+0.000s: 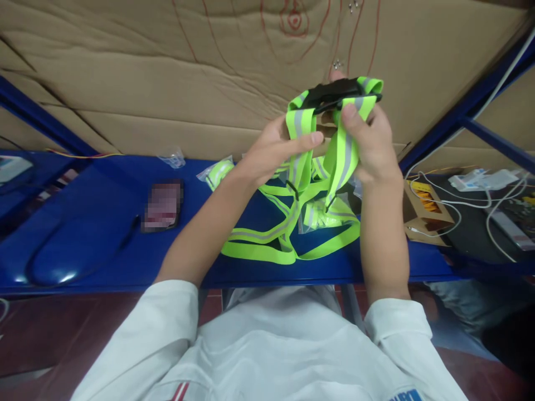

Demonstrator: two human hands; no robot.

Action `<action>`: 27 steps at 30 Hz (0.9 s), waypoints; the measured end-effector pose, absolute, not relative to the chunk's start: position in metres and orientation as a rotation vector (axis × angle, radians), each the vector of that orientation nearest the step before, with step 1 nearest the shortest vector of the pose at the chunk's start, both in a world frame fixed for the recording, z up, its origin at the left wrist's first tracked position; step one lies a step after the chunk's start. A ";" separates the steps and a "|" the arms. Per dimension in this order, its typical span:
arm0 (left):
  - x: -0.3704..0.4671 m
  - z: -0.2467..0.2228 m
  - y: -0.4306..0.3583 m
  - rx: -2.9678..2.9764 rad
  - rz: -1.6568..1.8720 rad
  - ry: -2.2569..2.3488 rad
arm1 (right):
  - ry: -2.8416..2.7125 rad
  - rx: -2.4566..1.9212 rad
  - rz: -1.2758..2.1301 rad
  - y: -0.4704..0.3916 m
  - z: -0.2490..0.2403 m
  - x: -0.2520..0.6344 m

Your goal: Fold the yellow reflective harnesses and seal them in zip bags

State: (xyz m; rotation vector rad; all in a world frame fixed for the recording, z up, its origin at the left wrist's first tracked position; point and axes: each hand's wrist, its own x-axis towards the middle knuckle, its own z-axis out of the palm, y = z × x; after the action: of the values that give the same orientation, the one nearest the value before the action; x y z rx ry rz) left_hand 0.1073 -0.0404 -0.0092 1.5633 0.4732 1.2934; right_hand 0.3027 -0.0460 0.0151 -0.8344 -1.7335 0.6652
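Both hands hold up a neon-yellow reflective strap harness (301,123) with grey stripes and a black piece (332,93) at its top. My left hand (279,146) grips the left strap, thumb across its front. My right hand (374,139) pinches the right strap near the black piece, thumb in front. Behind the harness some of my fingers are hidden. Its lower straps (259,253) hang down and lie in loops on the blue table (246,273). Under and beside them are clear bags with folded neon straps, one at the right (328,214) and one at the left (219,171).
A phone-like object (163,205), blurred out, lies left on the table beside a black cable (77,275). A crumpled clear bag (173,159) rests near the cardboard wall (146,83). To the right are an open cardboard box (426,209), white cables and a blue frame post (472,114).
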 end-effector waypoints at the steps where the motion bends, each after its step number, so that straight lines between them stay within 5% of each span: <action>1: 0.109 -0.010 -0.041 1.520 1.286 0.511 | -1.756 -0.778 0.691 -0.049 0.016 0.301; 27: 0.086 0.018 -0.044 1.397 1.261 0.686 | -1.871 -0.949 0.737 -0.056 0.008 0.276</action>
State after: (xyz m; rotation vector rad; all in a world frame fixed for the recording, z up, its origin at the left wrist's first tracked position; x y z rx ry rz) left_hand 0.0865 -0.0438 0.0177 1.3973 0.6860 1.2608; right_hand 0.2765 -0.0564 0.0084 -0.9486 -1.8711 0.7368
